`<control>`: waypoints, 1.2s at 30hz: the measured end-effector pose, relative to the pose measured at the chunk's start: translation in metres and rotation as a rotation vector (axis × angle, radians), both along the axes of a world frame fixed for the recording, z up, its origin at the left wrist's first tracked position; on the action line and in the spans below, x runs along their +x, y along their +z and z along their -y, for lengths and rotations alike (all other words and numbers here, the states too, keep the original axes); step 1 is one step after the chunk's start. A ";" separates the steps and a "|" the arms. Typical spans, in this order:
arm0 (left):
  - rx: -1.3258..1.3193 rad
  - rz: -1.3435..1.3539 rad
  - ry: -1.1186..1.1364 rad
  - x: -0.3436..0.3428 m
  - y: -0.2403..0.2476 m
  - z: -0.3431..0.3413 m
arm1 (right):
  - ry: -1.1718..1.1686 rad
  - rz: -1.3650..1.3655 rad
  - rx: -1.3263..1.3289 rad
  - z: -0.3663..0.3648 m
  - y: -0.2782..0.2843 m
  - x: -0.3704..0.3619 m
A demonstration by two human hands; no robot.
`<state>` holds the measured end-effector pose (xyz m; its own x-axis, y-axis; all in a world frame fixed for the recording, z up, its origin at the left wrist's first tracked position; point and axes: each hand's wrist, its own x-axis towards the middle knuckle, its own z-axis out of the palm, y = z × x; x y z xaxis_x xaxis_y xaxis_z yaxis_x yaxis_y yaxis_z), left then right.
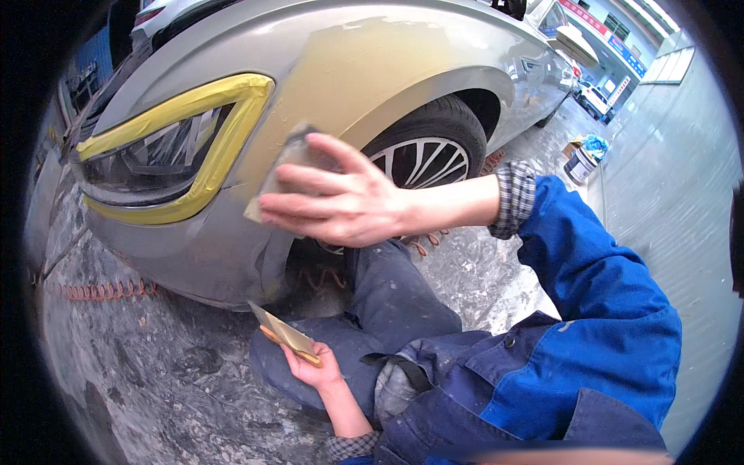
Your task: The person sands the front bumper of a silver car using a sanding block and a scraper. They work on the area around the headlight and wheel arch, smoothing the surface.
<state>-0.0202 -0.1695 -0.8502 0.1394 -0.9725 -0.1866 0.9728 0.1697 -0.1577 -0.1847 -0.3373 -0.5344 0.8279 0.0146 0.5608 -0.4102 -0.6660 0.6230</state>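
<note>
My right hand (345, 198) reaches to the car's front fender (341, 70), closed on a flat putty spreader (273, 182) with a dark upper edge. The fingers lie over the spreader, and it is held close against the fender between the headlight and the wheel; whether it touches cannot be told. Beige filler coats the fender above the wheel arch. Low over my thigh, my left hand (318, 370) grips a flat putty scraper (291, 335) with a pale, smeared face and an orange part beneath.
Yellow masking tape (252, 116) frames the headlight (163, 155). The front wheel (426, 151) stands right of the fender. A coiled reddish hose (108, 290) lies on the stained floor (170, 372). A can (580, 165) stands by the pale wall (666, 155).
</note>
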 end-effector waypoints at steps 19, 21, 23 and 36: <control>-0.037 0.006 0.016 0.001 -0.004 -0.003 | -0.191 -0.252 -0.203 0.005 -0.028 -0.005; -0.033 0.004 0.020 0.002 -0.007 -0.002 | -0.136 -0.268 -0.199 0.007 -0.030 -0.019; -0.014 0.010 0.015 0.002 -0.008 -0.002 | -0.097 -0.251 -0.191 0.006 -0.027 -0.032; -0.108 -0.005 -0.039 -0.005 -0.003 0.004 | 0.013 0.204 -0.176 0.031 0.003 0.029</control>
<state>-0.0252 -0.1734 -0.8535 0.1007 -0.9916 -0.0808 0.9775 0.1137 -0.1776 -0.1559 -0.3681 -0.5317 0.6974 0.1364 0.7036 -0.5311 -0.5609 0.6351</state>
